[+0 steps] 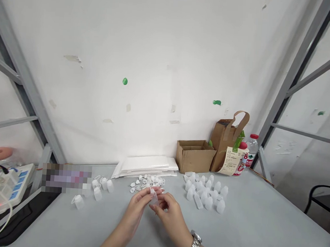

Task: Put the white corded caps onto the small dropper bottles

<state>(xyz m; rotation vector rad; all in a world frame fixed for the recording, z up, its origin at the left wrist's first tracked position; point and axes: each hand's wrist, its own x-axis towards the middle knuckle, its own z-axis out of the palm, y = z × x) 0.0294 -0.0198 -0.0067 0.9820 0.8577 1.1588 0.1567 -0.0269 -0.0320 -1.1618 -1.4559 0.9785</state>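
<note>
From the head view: holds a small bottle [154, 200] over a grey table [239, 234], low and near the middle. Pinches it from one side with the narrowed fingers of the left hand [139, 202]; grips its lower end between thumb and fingers of the right hand [172, 211], also drawn narrow. Leaves the presence of a cap on its top unclear. Wears a silver watch [194, 246] on the right wrist.

Just beyond both hands, shows a heap of white caps [146, 182] with thin loops; to the right, a cluster of loose bottles [204, 194]; well to the left, several bottles with looped tops [97, 194]. Along the wall [155, 100], shows flat white packets [145, 163], an open cardboard box [196, 162], a brown paper bag [220, 142] and a red-capped drink bottle [253, 145].
</note>
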